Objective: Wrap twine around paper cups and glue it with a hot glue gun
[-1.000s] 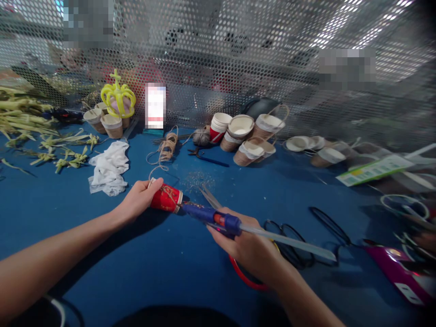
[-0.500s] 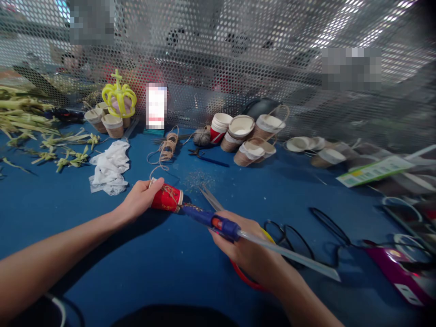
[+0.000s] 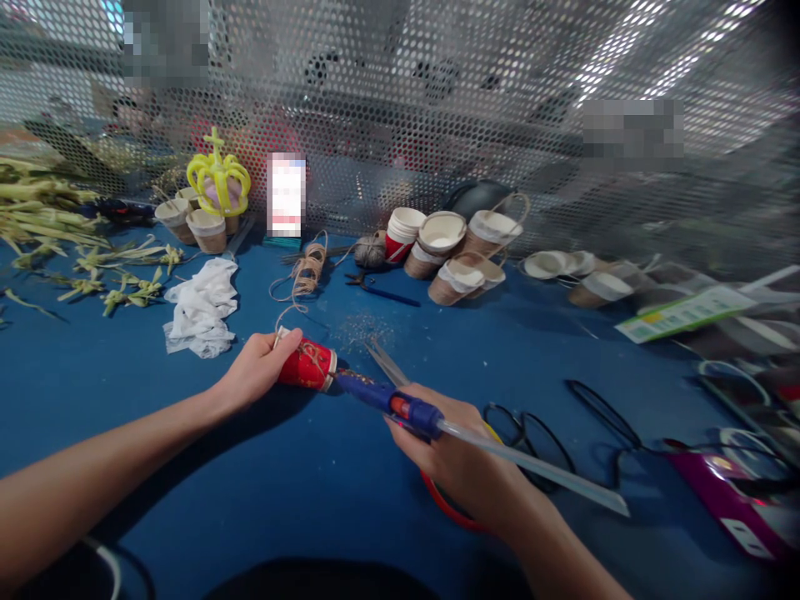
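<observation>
My left hand (image 3: 259, 368) grips a red paper cup (image 3: 308, 365) lying on its side on the blue table (image 3: 187, 467), open end under my fingers. Thin twine runs from the cup up to a loose coil of twine (image 3: 306, 271). My right hand (image 3: 456, 454) holds a blue glue gun (image 3: 391, 402) with a clear glue stick (image 3: 537, 471) jutting out behind. The gun's nozzle touches the cup's bottom rim. Scissors (image 3: 384, 362) lie under the gun, blades pointing away from me.
Twine-wrapped paper cups (image 3: 459, 250) cluster at the back by a perforated metal screen (image 3: 437, 100). A yellow crown ornament (image 3: 217, 179), a white cloth (image 3: 201, 307) and green leaf strips (image 3: 93, 275) lie at left. Black cables (image 3: 562, 433) and a purple device (image 3: 725, 492) lie at right.
The glue gun's nozzle has crept slightly along the cup's bottom rim and my right hand shifted a little. My left hand keeps the cup in place.
</observation>
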The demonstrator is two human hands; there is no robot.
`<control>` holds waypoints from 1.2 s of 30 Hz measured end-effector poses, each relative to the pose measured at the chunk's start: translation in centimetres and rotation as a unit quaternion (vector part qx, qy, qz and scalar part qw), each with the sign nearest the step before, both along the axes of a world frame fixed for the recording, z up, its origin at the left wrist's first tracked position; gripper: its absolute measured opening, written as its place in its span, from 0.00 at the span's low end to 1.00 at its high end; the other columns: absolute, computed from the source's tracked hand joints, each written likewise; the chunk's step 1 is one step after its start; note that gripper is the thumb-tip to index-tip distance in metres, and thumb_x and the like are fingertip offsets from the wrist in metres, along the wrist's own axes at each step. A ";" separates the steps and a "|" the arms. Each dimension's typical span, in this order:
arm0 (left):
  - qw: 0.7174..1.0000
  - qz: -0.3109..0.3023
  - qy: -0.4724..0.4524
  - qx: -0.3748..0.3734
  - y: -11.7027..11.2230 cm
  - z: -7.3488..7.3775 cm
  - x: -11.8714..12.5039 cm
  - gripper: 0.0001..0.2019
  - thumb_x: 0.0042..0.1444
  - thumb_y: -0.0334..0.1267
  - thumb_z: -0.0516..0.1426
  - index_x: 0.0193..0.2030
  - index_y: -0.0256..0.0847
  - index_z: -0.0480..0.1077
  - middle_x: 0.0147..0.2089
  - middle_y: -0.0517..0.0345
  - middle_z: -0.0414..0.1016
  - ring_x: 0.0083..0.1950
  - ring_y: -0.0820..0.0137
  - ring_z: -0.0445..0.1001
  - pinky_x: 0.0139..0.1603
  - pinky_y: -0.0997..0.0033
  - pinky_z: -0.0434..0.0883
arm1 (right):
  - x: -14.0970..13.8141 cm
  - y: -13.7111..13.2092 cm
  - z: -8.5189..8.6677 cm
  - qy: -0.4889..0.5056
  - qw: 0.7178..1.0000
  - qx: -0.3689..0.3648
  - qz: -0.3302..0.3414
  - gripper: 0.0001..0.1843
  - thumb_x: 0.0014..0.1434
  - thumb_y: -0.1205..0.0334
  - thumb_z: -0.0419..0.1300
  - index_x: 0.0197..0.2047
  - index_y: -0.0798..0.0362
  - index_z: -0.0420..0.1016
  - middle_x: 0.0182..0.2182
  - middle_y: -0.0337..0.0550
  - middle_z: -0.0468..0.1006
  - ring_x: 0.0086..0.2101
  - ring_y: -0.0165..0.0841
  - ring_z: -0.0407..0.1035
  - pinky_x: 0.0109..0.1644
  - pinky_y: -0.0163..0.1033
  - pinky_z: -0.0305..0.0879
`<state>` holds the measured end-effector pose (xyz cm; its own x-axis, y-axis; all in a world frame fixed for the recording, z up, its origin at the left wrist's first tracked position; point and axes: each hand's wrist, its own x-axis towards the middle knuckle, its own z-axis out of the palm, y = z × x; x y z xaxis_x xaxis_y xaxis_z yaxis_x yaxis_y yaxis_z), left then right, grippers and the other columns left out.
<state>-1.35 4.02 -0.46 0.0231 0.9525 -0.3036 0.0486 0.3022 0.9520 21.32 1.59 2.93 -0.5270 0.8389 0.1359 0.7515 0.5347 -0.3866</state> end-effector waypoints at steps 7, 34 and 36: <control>0.999 -0.009 0.034 0.026 -0.2 -0.5 0.0 0.23 0.50 0.53 0.50 0.22 0.33 0.70 0.19 0.60 0.70 0.21 0.75 0.62 0.24 0.76 0.59 | 0.2 0.3 -0.4 0.013 0.999 0.030 -0.004 0.05 0.53 0.67 0.52 0.26 0.51 0.61 0.21 0.37 0.69 0.22 0.30 0.65 0.27 0.34 0.59; 0.993 -0.040 0.089 0.071 -0.6 -0.3 -0.1 0.24 0.52 0.53 0.47 0.22 0.33 0.70 0.18 0.61 0.64 0.19 0.76 0.55 0.18 0.77 0.54 | 0.1 2.6 -0.4 -0.021 0.983 0.161 0.089 0.10 0.53 0.67 0.49 0.29 0.54 0.72 0.22 0.44 0.74 0.24 0.32 0.69 0.28 0.35 0.65; 0.993 -0.040 0.082 0.071 -0.6 -0.3 0.0 0.24 0.52 0.53 0.47 0.22 0.33 0.70 0.18 0.60 0.66 0.20 0.76 0.58 0.20 0.77 0.56 | 0.0 2.7 -0.4 -0.018 0.981 0.172 0.090 0.10 0.53 0.67 0.50 0.28 0.54 0.72 0.21 0.43 0.74 0.23 0.31 0.69 0.26 0.34 0.65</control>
<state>-1.37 3.46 -0.72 0.0610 0.9830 -0.1730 0.2251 0.1553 0.9619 21.32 4.27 2.56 -0.6724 0.6391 0.3734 0.6424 0.7544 -0.1345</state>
